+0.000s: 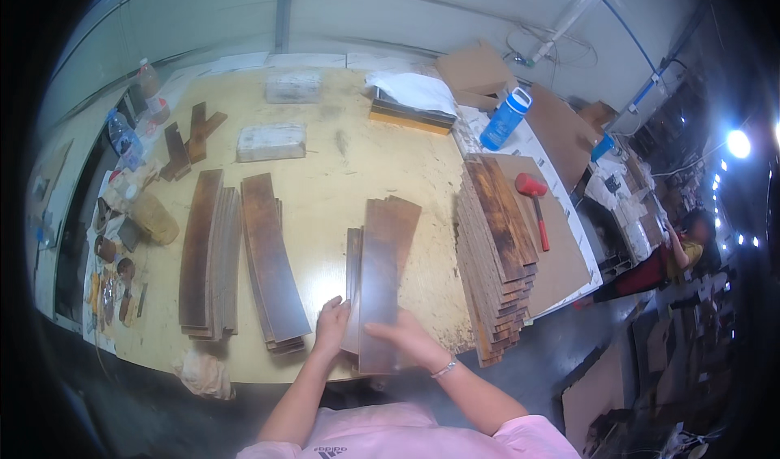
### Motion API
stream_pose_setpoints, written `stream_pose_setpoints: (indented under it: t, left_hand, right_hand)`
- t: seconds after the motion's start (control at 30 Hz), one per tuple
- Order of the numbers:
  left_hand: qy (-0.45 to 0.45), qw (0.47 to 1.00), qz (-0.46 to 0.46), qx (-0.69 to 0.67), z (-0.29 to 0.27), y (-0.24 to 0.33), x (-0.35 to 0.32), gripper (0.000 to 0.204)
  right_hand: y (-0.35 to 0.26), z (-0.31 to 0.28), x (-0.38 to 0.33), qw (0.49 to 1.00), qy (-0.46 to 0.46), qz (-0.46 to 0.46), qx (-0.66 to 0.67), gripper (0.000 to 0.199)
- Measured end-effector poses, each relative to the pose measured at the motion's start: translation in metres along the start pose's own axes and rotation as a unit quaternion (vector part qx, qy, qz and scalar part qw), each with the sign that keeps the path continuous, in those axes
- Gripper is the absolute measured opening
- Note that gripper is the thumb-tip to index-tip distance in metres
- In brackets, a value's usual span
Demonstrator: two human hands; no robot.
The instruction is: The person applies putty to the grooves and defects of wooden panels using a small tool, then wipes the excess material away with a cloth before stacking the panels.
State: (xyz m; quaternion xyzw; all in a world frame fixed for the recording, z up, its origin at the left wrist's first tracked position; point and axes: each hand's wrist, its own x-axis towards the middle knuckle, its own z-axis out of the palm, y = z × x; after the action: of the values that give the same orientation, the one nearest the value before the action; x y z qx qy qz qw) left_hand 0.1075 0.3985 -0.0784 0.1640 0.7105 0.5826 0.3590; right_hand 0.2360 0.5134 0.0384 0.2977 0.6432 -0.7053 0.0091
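Note:
A small stack of dark brown wooden planks [382, 264] lies on the pale worktable [341, 166] right in front of me. My left hand [331, 322] presses against the stack's near left edge. My right hand [410, 339] lies flat on the near end of the top plank; a bracelet shows at its wrist. To the right rises a tall pile of similar planks [491, 256]. Left of my hands lie two lower plank stacks, one in the middle [272, 260] and one further left [207, 252].
A red-headed mallet [536, 203] rests on a cardboard sheet [561, 272] at the right. A blue bottle [504, 118], cardboard boxes [475, 69], wrapped blocks [270, 140] and short wood offcuts [191, 138] sit further back. Small tools and bottles crowd the left edge. Another person [686, 248] is at the far right.

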Motion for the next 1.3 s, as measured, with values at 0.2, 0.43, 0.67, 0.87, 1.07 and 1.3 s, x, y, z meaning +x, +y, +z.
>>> stream_pose_setpoints:
  t: [0.2, 0.43, 0.67, 0.87, 1.07, 1.3]
  left_hand:
    - [-0.121, 0.936, -0.069, -0.324, -0.015, 0.004, -0.02, 0.082]
    - [-0.11, 0.922, -0.093, -0.358, -0.008, 0.004, -0.016, 0.045]
    - [-0.009, 0.93, -0.085, -0.358, -0.012, 0.019, -0.003, 0.034]
    - [0.119, 0.939, -0.093, -0.31, -0.001, 0.005, -0.049, 0.041]
    - [0.106, 0.986, -0.073, -0.102, -0.013, -0.035, -0.173, 0.032]
    - [-0.09, 0.988, -0.074, -0.102, 0.151, 0.035, -0.137, 0.031]
  right_hand:
    - [0.01, 0.015, 0.015, 0.988, 0.125, -0.045, 0.085, 0.062]
    - [0.046, 0.04, 0.056, 0.954, 0.011, -0.003, 0.298, 0.082]
    - [0.033, 0.045, 0.086, 0.934, -0.018, -0.07, 0.351, 0.07]
    - [0.056, -0.001, 0.015, 0.963, 0.242, -0.114, 0.032, 0.059]
    - [0.111, -0.111, -0.122, 0.822, 0.487, -0.196, -0.219, 0.049]
    - [0.176, -0.159, -0.166, 0.888, 0.413, -0.028, -0.202, 0.062]
